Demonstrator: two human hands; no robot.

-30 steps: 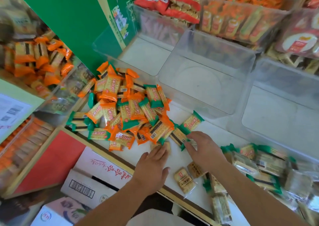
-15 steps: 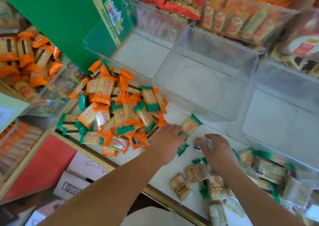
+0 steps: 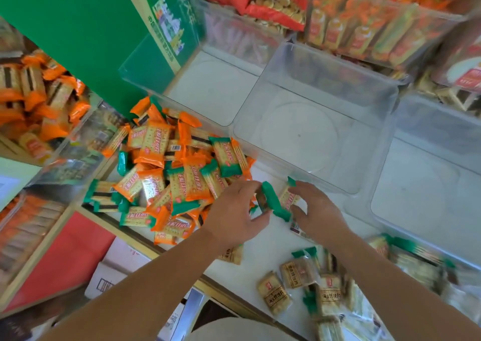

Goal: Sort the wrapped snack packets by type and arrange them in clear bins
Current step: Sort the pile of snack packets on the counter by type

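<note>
- Head view: just beyond your fingertips stood the near wall of the middle clear bin, open at the top. The left bin and the right bin stood close on either side of it.
- White counter showed between your wrists.
- The mixed pile of orange and green packets crowded your left hand on its outer side.
- Your left forearm covered part of one cracker packet, and the far-right packets were smeared by blur.
- Your left hand gripped a green-ended packet, thumb under and fingers over.
- Your right hand pinched a second packet, green-tipped with red print, touching the first.
- The clear-wrapped crackers lay on the counter under your right forearm.
</note>
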